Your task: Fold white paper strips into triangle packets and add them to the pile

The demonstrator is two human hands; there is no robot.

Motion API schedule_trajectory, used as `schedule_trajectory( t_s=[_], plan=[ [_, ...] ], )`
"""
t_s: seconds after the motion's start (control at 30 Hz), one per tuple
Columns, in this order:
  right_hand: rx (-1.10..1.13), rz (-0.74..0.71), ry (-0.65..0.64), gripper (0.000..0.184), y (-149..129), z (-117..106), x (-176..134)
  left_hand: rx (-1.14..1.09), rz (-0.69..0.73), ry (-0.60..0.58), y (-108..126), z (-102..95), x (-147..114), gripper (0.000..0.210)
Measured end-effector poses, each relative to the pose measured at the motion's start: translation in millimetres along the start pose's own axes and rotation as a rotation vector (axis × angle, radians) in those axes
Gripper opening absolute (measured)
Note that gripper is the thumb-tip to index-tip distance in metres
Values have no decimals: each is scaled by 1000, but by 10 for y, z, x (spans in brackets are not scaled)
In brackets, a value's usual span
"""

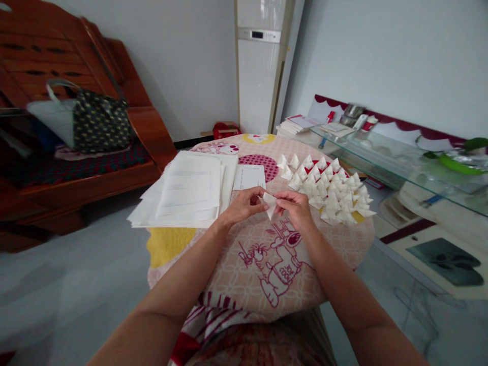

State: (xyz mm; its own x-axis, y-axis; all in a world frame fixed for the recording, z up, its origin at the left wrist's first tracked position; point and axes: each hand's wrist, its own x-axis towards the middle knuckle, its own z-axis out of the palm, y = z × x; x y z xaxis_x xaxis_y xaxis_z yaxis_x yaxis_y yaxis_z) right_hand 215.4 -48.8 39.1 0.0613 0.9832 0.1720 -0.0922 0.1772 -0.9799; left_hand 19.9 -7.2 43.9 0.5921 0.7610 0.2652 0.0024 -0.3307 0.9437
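Note:
Between my two hands is a small folded piece of white paper, pointed at its lower end. My left hand pinches its left side between thumb and fingers. At its upper right, the fingertips of my right hand close on it. To the right stand several rows of folded white paper pieces with pointed tops. Left of my hands lies a stack of white paper sheets, some with faint print. A smaller white sheet with small dark text lies just beyond my left hand.
A patterned pink cloth covers the round table. On the right stands a glass-topped cabinet with a green bowl and metal containers. A wooden bench holding a dark patterned bag is at left. A tall white appliance stands behind.

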Motion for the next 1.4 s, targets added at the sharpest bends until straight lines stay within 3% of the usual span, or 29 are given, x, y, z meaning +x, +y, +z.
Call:
schedule_trajectory(
  t_s=[0.2,0.53,0.7,1.0,1.4],
  plan=[
    [-4,62,-65,22,-12,-46,-3,-231,1,-43,-41,-2,27,32],
    [-11,45,-98,28,-27,13,3,-271,-27,-8,-65,65,41,34],
    [34,94,-82,27,-42,7,-3,-169,-7,38,-49,96,38,42],
    [57,111,-82,24,-19,-6,-5,131,51,117,11,143,4,32],
    [34,96,-46,27,-44,2,-18,176,95,147,1,130,-5,22]
  ],
)
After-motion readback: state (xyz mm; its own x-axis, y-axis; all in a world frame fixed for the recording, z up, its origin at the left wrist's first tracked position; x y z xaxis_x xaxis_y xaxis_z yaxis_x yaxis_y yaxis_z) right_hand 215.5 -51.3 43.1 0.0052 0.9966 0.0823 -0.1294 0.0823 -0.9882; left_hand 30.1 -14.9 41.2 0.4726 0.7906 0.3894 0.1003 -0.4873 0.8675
